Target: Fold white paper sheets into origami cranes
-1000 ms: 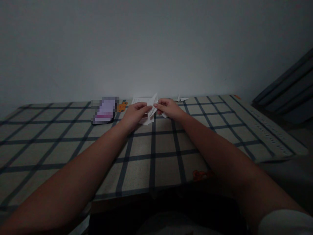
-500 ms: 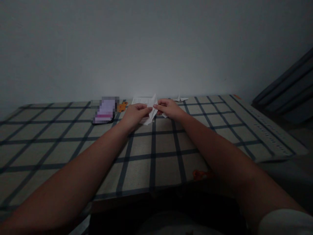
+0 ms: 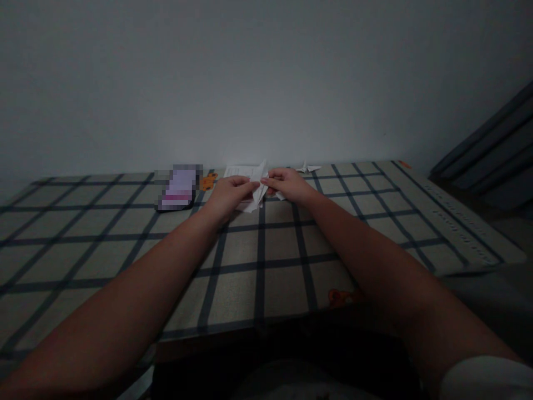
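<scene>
Between my two hands a piece of folded white paper (image 3: 261, 189) stands upright, with a pointed tip at the top. My left hand (image 3: 230, 194) pinches it from the left with thumb and fingers. From the right, my right hand (image 3: 288, 184) grips the same folded paper, its thumb pressed near the middle. Behind my left hand lies a flat white sheet (image 3: 240, 170) with faint print. Just beyond my right hand rests a small white folded-paper figure (image 3: 307, 167) with pointed ends. A bit of white paper also peeks out under my right hand.
A phone (image 3: 180, 188) with a blurred screen lies left of my hands. A checked cloth (image 3: 241, 261) with orange bear prints covers the table. A grey wall (image 3: 266, 83) stands right behind it, and a dark curtain (image 3: 495, 139) hangs at the right.
</scene>
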`<move>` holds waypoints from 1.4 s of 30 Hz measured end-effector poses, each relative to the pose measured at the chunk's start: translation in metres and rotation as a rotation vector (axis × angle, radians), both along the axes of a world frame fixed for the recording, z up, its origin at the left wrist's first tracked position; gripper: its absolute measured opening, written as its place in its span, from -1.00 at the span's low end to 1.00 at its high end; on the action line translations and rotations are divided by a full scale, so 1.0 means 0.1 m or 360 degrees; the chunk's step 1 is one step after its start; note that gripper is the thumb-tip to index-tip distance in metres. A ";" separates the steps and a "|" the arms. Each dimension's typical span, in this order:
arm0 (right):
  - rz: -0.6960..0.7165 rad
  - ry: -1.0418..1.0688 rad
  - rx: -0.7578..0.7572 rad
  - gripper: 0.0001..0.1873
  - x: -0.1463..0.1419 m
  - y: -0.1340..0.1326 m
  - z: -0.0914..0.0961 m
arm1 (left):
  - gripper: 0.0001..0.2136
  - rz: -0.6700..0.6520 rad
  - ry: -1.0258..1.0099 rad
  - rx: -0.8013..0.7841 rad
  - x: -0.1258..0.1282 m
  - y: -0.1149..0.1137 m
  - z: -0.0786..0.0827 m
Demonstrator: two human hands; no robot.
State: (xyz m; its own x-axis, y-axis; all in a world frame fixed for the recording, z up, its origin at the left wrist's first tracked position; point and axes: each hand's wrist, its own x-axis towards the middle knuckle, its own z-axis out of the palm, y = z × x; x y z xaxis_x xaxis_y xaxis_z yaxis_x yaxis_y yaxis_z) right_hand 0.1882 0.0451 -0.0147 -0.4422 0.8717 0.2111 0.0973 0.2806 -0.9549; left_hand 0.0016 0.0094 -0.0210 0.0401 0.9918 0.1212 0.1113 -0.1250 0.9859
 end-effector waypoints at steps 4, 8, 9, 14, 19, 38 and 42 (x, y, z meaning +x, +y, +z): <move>-0.0057 -0.0030 0.0035 -0.73 -0.01 0.00 -0.01 | -0.69 -0.0027 0.0007 -0.0061 0.01 -0.02 0.04; -0.0010 -0.0032 0.0067 -0.69 0.01 0.01 -0.02 | -0.71 0.0012 0.0093 -0.0102 0.03 -0.05 0.07; 0.0000 -0.0035 0.0073 -0.69 0.01 0.02 -0.03 | -0.72 0.0029 0.0101 -0.0100 0.03 -0.05 0.07; -0.0050 -0.0014 0.0063 -0.74 0.02 0.03 -0.03 | -0.75 0.0061 0.0067 -0.0122 0.04 -0.02 0.04; -0.0089 -0.0021 0.0029 -0.81 -0.01 -0.01 0.01 | -0.75 0.0005 0.0080 -0.0130 0.04 -0.02 0.02; 0.0109 -0.0075 0.0143 -0.66 0.03 0.03 -0.07 | -0.73 0.0115 0.0027 0.0051 0.05 -0.05 0.09; 0.0106 -0.0109 0.0177 -0.67 0.02 0.05 -0.09 | -0.73 0.0096 0.0006 -0.0057 0.05 -0.05 0.09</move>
